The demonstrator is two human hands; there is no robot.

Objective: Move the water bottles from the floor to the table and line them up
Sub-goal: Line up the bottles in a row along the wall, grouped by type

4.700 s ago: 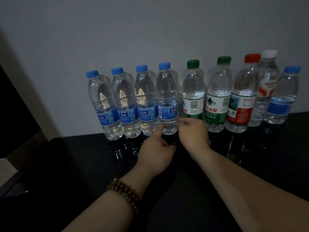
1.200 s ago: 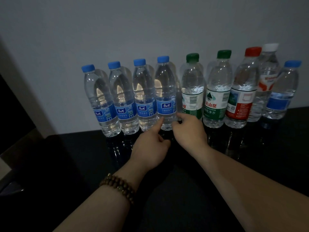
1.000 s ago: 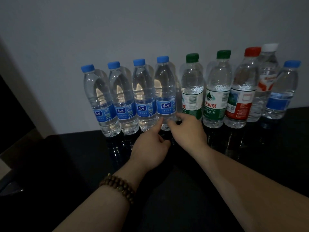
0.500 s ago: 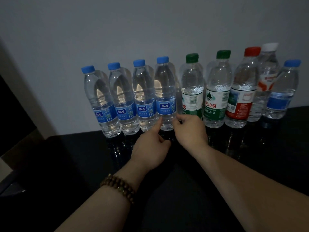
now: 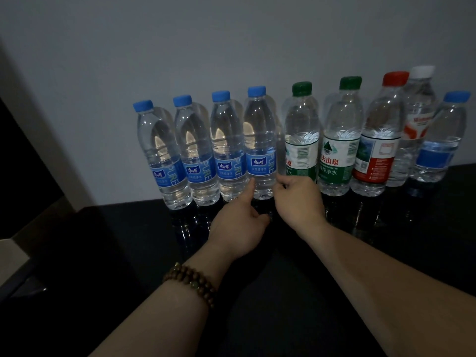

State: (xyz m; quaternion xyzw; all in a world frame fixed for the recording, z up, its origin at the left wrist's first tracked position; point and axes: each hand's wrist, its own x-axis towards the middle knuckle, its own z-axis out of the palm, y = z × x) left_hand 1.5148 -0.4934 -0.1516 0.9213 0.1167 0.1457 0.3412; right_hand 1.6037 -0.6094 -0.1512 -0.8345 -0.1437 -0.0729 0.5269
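Several water bottles stand in a row on the black table [image 5: 283, 305] against the wall. Four blue-capped, blue-labelled ones are on the left; the fourth blue bottle [image 5: 260, 140] is the nearest to my hands. My left hand [image 5: 238, 222] has its fingers curled and its thumb stretched up against that bottle's lower left side. My right hand [image 5: 298, 199] is curled at the bottle's lower right, in front of the first green-capped bottle [image 5: 301, 124]. Rightward stand a second green-capped bottle [image 5: 340, 140], a red-capped bottle [image 5: 378, 150], a white-capped bottle [image 5: 419, 119] and a small blue-capped bottle [image 5: 440, 150].
A grey wall [image 5: 231, 47] rises directly behind the row. The table's left edge [image 5: 85, 210] drops off beside a pale ledge [image 5: 15, 253] and dark surroundings. A bead bracelet [image 5: 192, 282] is on my left wrist.
Both hands stay at the base of the fourth blue bottle. My right hand has shifted slightly right compared with a second ago. The bottles have not visibly moved.
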